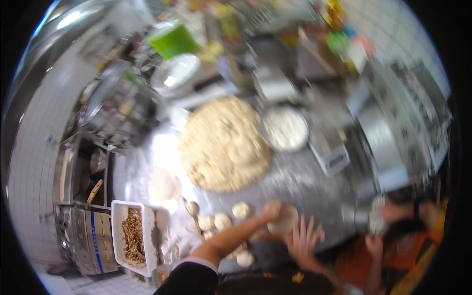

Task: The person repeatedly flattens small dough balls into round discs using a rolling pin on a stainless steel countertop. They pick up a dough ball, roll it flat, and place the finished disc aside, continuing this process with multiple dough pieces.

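Observation:
A flattened round of dough [284,221] lies on the steel worktop [295,177] between my hands. My left hand [274,212], blurred and with its fingers curled, is at the round's upper left edge; whether it grips the dough is unclear. Spread fingers mark my right hand [304,236], just right of the round and low over the worktop. Several dough balls [223,221] lie left of my hands, some partly behind my left forearm. A large mound of dough [225,147] rests farther back.
A metal bowl of flour [284,129] and a digital scale [336,160] stand beyond my hands. A white tub of brown filling [133,236] is at the left. At the right, a co-worker's hands [387,214] are at pale dough. A steel machine [379,132] stands behind.

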